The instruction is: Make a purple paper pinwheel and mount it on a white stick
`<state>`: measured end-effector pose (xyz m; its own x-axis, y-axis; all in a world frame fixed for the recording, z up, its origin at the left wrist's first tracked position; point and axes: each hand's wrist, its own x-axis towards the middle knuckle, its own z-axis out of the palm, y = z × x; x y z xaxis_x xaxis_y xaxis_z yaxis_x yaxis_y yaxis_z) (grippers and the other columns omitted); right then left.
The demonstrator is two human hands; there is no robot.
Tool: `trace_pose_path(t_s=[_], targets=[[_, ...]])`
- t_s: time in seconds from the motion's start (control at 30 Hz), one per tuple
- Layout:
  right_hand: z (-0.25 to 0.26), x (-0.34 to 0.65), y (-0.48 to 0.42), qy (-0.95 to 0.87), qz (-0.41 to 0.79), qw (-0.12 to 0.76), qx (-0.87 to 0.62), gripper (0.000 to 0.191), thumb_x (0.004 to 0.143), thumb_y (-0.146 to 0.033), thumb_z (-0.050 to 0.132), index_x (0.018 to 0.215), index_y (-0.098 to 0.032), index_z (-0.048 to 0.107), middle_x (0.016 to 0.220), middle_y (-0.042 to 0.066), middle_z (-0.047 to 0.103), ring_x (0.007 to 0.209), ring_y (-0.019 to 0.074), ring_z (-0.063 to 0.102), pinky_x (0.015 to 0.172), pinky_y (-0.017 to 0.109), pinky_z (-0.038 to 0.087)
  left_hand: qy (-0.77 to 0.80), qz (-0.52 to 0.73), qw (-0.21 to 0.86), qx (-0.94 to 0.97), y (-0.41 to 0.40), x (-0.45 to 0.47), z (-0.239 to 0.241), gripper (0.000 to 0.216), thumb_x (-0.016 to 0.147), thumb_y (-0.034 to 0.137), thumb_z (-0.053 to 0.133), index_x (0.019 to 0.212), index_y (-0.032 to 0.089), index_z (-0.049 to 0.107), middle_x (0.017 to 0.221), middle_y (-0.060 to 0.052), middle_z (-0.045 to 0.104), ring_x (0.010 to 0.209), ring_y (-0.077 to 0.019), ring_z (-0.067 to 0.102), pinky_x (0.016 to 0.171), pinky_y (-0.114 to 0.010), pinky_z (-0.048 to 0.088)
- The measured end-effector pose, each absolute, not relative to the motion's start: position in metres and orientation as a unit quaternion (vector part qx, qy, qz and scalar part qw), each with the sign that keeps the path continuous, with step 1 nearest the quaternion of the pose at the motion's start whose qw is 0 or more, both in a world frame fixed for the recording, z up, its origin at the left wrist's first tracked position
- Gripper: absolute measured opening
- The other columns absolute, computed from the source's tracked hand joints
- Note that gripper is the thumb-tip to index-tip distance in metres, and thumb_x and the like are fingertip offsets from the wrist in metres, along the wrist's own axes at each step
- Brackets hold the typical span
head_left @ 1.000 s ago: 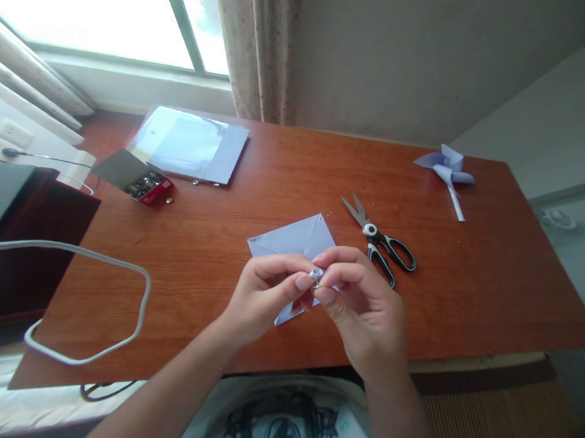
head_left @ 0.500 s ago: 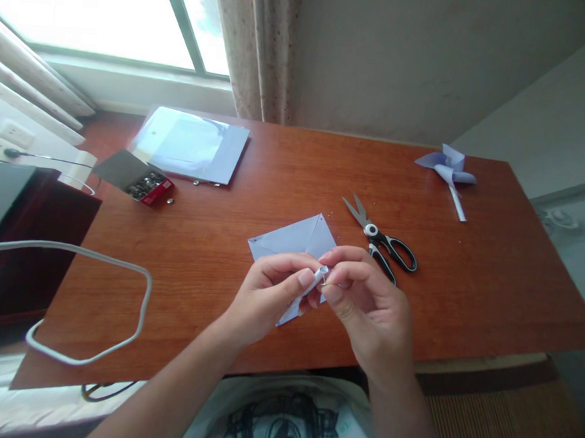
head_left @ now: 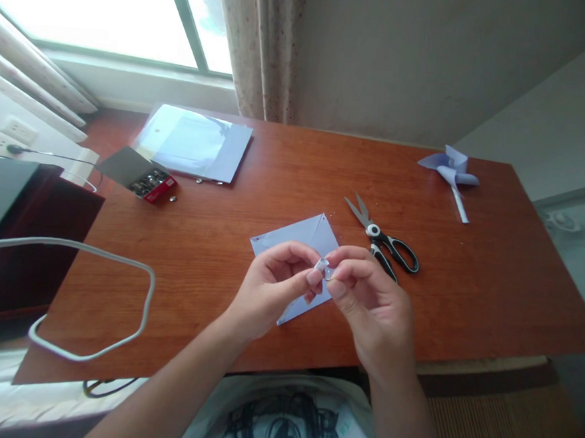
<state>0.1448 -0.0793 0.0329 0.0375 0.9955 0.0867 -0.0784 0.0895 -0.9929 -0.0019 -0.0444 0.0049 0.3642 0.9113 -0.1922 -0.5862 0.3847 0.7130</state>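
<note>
My left hand pinches a thin rolled paper tube between thumb and fingers. Its hollow end points up and away, while its lower part is hidden by my fingers. Right beside that end, my right hand is closed in a pinch on a small shiny piece, too small to name surely. Below both hands lies a pale lilac paper square with crease lines and small marked holes at its corners. Scissors with black and white handles rest half open just beyond my right hand.
A finished paper pinwheel lies at the far right. At the back left are an open red box of shiny tacks, one loose tack and a clear folder with paper. A white cable loops over the left edge.
My hands have shifted slightly, and the tube has tilted so that less of its length shows. The shiny piece remains at its end. The view has moved a little.
</note>
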Motion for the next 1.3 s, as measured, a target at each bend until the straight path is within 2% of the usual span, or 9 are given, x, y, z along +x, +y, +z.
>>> trace_pose_path(t_s=[0.27, 0.5, 0.73, 0.83, 1.0, 1.3], targets=[[0.0304, 0.1441, -0.0784, -0.498, 0.485, 0.540, -0.474, 0.004, 0.094, -0.022, 0.070, 0.093, -0.025, 0.071, 0.114, 0.003, 0.060, 0.098, 0.0154, 0.063, 0.081, 0.028, 0.057, 0.295, 0.482, 0.776, 0.281, -0.0457, -0.0018, 0.0031, 0.013, 0.079, 0.023, 0.087, 0.089, 0.017, 0.079, 0.078, -0.002, 0.071, 0.063, -0.0082, 0.059, 0.058, -0.018, 0.047], [0.0274, 0.1443, -0.0779, -0.515, 0.453, 0.536, -0.492, 0.002, 0.094, -0.025, 0.071, 0.092, -0.025, 0.071, 0.112, 0.005, 0.062, 0.104, 0.0196, 0.064, 0.093, 0.036, 0.055, 0.311, 0.486, 0.759, 0.302, -0.0445, -0.0022, 0.0088, 0.020, 0.083, 0.035, 0.083, 0.085, 0.015, 0.082, 0.079, -0.005, 0.067, 0.066, -0.0105, 0.054, 0.059, -0.022, 0.044], [0.0282, 0.1444, -0.0783, -0.517, 0.452, 0.534, -0.493, 0.003, 0.094, -0.024, 0.070, 0.092, -0.025, 0.071, 0.112, 0.004, 0.062, 0.104, 0.0182, 0.062, 0.089, 0.032, 0.054, 0.288, 0.482, 0.772, 0.299, -0.0430, -0.0024, 0.0103, 0.028, 0.089, 0.040, 0.076, 0.087, 0.014, 0.084, 0.080, -0.007, 0.067, 0.069, -0.0135, 0.054, 0.065, -0.025, 0.045], [0.0280, 0.1448, -0.0780, -0.514, 0.458, 0.533, -0.492, 0.002, 0.094, -0.025, 0.071, 0.092, -0.025, 0.071, 0.113, 0.004, 0.062, 0.103, 0.0185, 0.063, 0.089, 0.033, 0.054, 0.290, 0.482, 0.774, 0.291, -0.0428, -0.0013, 0.0105, 0.024, 0.088, 0.038, 0.078, 0.088, 0.015, 0.084, 0.081, -0.007, 0.068, 0.069, -0.0127, 0.055, 0.066, -0.025, 0.046], [0.0285, 0.1447, -0.0760, -0.523, 0.443, 0.528, -0.501, 0.004, 0.094, -0.026, 0.071, 0.091, -0.025, 0.071, 0.114, 0.004, 0.062, 0.106, 0.0196, 0.062, 0.089, 0.033, 0.054, 0.287, 0.484, 0.781, 0.272, -0.0432, 0.0006, 0.0098, 0.017, 0.086, 0.033, 0.082, 0.087, 0.016, 0.084, 0.077, -0.004, 0.068, 0.066, -0.0094, 0.056, 0.061, -0.021, 0.045], [0.0302, 0.1412, -0.0747, -0.534, 0.442, 0.516, -0.504, 0.003, 0.095, -0.026, 0.070, 0.092, -0.026, 0.070, 0.115, 0.002, 0.063, 0.098, 0.0171, 0.064, 0.089, 0.036, 0.054, 0.274, 0.484, 0.803, 0.214, -0.0446, 0.0006, 0.0095, 0.013, 0.078, 0.026, 0.088, 0.084, 0.017, 0.082, 0.070, -0.002, 0.072, 0.058, -0.0081, 0.060, 0.054, -0.018, 0.048]])
